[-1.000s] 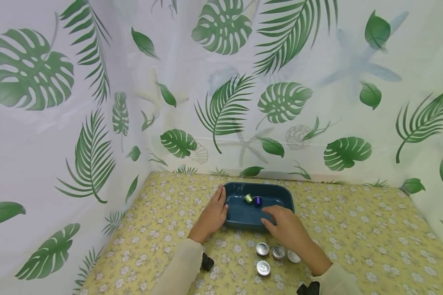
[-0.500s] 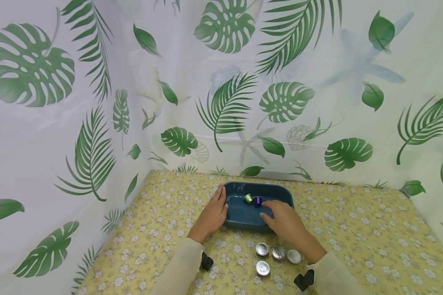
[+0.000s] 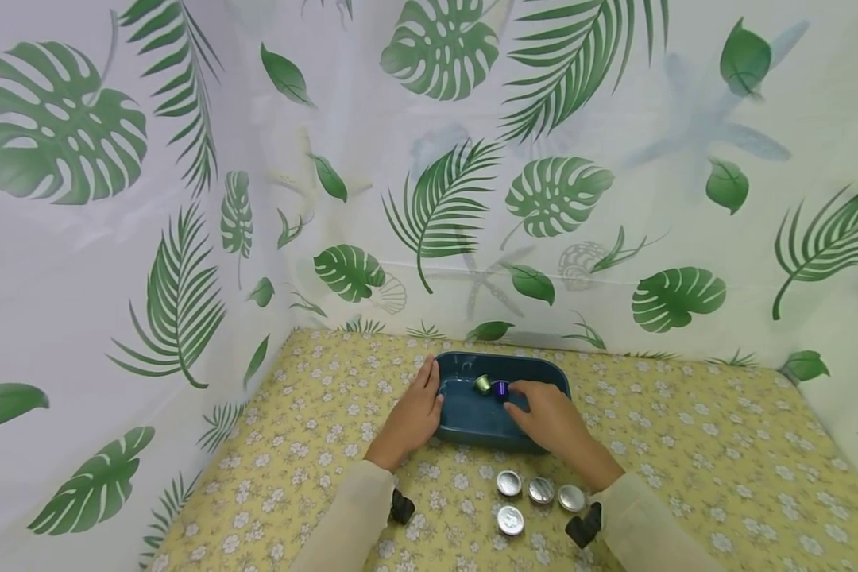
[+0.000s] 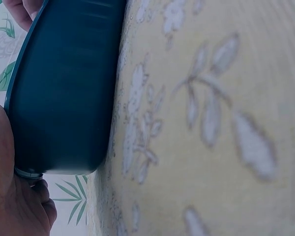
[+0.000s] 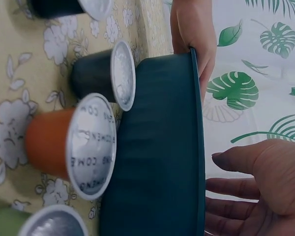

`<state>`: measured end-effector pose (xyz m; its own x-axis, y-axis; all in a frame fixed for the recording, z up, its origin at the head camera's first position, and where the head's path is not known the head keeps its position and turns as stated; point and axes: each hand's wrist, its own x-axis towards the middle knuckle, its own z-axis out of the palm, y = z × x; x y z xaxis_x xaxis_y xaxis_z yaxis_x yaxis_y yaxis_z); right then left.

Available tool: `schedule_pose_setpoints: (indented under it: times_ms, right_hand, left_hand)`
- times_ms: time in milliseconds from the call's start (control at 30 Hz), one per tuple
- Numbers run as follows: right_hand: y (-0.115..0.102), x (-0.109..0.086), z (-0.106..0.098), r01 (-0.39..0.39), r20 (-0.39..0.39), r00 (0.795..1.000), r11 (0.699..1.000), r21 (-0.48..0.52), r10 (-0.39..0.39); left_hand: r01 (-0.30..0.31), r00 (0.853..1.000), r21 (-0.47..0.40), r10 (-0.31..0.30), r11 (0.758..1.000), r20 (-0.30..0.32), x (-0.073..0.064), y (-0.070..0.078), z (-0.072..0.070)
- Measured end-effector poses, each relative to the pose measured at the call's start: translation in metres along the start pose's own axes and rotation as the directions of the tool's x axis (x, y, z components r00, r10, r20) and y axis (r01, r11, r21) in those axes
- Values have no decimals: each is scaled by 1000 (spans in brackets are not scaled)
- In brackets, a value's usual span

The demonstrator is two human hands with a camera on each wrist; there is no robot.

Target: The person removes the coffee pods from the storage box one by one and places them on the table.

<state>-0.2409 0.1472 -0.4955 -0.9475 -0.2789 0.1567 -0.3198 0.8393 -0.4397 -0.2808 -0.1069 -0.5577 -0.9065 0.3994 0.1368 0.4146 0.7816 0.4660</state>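
Observation:
A dark teal baking dish (image 3: 465,435) lies on the flowered cloth, with a green coffee capsule (image 3: 482,384) and a purple coffee capsule (image 3: 500,390) inside. My left hand (image 3: 411,413) holds its left end, thumb over the rim and fingers along the outer wall. Over the right part of the dish, my right hand (image 3: 552,417) reaches in, its fingertips right beside the purple capsule. Thumb and fingers stand apart in the right wrist view, where the dish wall (image 5: 157,147) hides the fingertips and both capsules inside.
Several coffee capsules stand foil lid up in front of the dish, among them an orange capsule (image 5: 49,140) and a dark capsule (image 5: 91,76). A leaf-printed curtain (image 3: 429,310) rises behind the table and at its left.
My right hand has moved further into the dish, up to the purple capsule. The left hand keeps its place at the left end, and both capsules lie as before.

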Motion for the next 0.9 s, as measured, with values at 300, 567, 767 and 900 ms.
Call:
schedule_pose_setpoints:
  times_ms: [300,567,767,900]
  right_hand:
    - [3,14,-3,22,-7,1000,999,-50,-22]
    - [8,25,-4,-10,22,1000,996,-90,12]
    - [12,32,-4,-36,48,998,995,-88,41]
    - [15,38,-2,-55,68,996,994,-92,61]
  left_hand:
    - [2,1000,9,-2,1000,1,2,0,-3]
    - [6,1000,0,-6,1000,7,1,2,-3]
    - [16,1000,7,-16,1000,9,0,4,-4]
    - [21,1000,9,-21,1000,12,0,4,-4]
